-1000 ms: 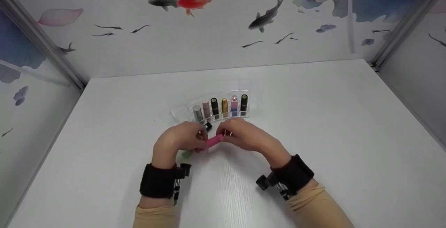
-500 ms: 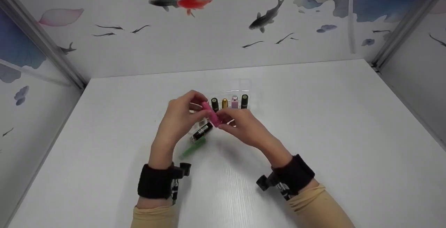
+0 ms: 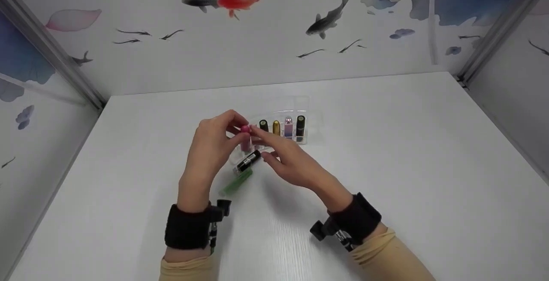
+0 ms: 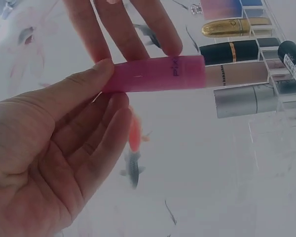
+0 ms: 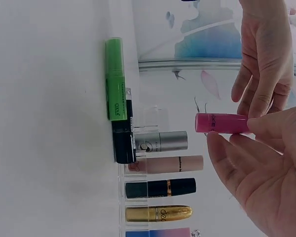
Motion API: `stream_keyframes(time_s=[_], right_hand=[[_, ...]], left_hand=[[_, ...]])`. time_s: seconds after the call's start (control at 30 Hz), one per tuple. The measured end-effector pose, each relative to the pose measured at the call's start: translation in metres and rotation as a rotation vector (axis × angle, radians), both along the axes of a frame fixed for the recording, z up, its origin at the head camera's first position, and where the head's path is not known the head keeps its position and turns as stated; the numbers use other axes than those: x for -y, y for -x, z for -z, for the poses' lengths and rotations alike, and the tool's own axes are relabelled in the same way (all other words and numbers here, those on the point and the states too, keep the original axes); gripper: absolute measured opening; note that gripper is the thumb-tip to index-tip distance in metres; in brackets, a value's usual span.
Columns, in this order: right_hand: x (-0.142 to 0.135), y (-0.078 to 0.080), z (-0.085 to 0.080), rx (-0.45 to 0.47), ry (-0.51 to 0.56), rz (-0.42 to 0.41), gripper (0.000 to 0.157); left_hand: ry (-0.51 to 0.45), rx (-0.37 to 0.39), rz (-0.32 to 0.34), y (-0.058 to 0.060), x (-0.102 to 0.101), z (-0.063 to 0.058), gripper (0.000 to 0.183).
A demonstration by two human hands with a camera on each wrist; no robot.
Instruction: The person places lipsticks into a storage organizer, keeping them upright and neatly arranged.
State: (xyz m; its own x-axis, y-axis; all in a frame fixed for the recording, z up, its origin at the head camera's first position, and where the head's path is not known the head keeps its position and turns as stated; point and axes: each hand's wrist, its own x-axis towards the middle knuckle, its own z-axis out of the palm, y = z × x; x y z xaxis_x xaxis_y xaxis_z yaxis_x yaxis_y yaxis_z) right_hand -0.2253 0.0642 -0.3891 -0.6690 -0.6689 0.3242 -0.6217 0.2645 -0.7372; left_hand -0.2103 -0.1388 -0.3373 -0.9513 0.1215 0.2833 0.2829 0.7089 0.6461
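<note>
My left hand [image 3: 208,148] pinches the upper end of a pink lipstick [image 4: 153,74] between thumb and fingers. The lipstick hangs upright above the left end of a clear plastic organizer [image 5: 155,117]. Beside it is my right hand [image 3: 296,161], its fingers fairly straight and fingertips touching or close to the lipstick, thumb apart. Standing in the organizer are a silver lipstick [image 5: 170,141], a beige one [image 5: 175,164], a dark one [image 5: 163,188], a gold one [image 5: 160,213] and a pink-and-blue one [image 3: 288,127]. Another black lipstick [image 3: 300,125] stands at the right end.
In front of the organizer, a black tube [image 3: 248,161] and a green tube [image 3: 236,182] lie on the white table [image 3: 386,165]. Printed panels with fish rise behind and at both sides.
Both hands lifted the pink lipstick from near the table towards the organizer, turning it upright. The right hand has let go of its grip and its fingers straightened. The black and green tubes came into view.
</note>
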Motion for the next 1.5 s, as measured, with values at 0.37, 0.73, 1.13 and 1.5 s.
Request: stream_keyframes(time_s=[0.37, 0.73, 1.13, 1.5], right_hand=[[0.016, 0.001, 0.015, -0.002, -0.022, -0.073, 0.066], [0.026, 0.004, 0.029, 0.057, -0.026, -0.069, 0.068], [0.035, 0.006, 0.033, 0.130, -0.042, -0.056, 0.066], [0.036, 0.008, 0.039, 0.115, -0.052, -0.050, 0.067]], left_hand=[[0.145, 0.032, -0.097, -0.002, 0.003, -0.001, 0.018], [0.209, 0.059, -0.122, 0.008, 0.006, 0.012, 0.013], [0.221, 0.059, -0.139, 0.015, 0.008, 0.020, 0.010], [0.202, 0.104, -0.150, 0.020, 0.009, 0.027, 0.012]])
